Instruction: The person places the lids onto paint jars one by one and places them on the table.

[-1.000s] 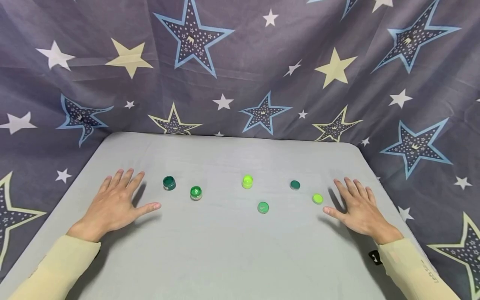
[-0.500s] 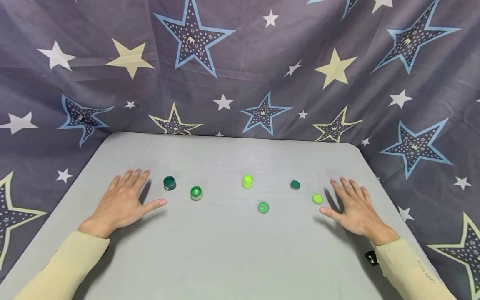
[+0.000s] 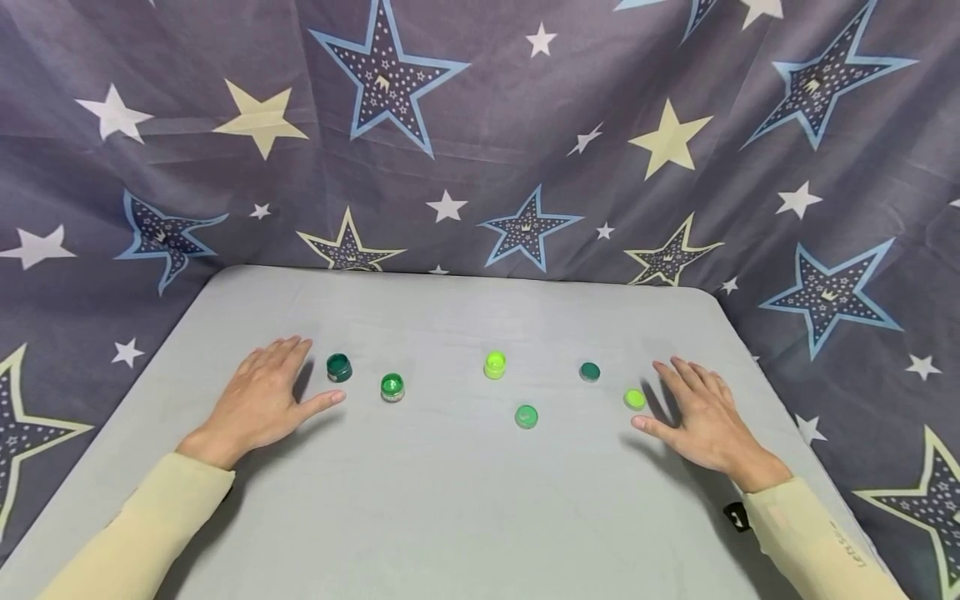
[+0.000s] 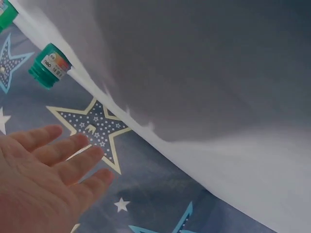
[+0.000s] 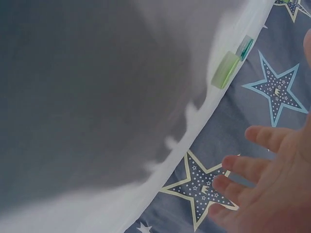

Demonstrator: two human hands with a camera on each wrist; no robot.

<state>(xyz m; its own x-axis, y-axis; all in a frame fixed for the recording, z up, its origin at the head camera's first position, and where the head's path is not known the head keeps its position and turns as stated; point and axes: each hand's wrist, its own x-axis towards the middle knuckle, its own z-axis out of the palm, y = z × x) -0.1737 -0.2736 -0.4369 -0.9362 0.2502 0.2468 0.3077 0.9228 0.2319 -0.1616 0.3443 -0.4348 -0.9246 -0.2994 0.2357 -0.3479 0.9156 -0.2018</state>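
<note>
My left hand is held over the table with fingers extended and thumb out, holding nothing. Just right of it stands an open dark green paint jar, labelled on its side in the left wrist view. A mid-green open jar comes after it, and a lime open jar stands near the middle. Over on the right, my right hand hovers with spread fingers, nothing in it. Closest to its thumb lies a lime lid. A dark green lid and a mid-green lid lie farther left.
The jars and lids are spread across a grey-covered table. A dark curtain printed with stars hangs behind the table and along both sides. A small black item shows beside the right sleeve.
Both hands have drifted inward: the left hand rightward toward the dark green jar, the right hand slightly leftward toward the lime lid. The left fingers look closer together. Jars and lids stay put.
</note>
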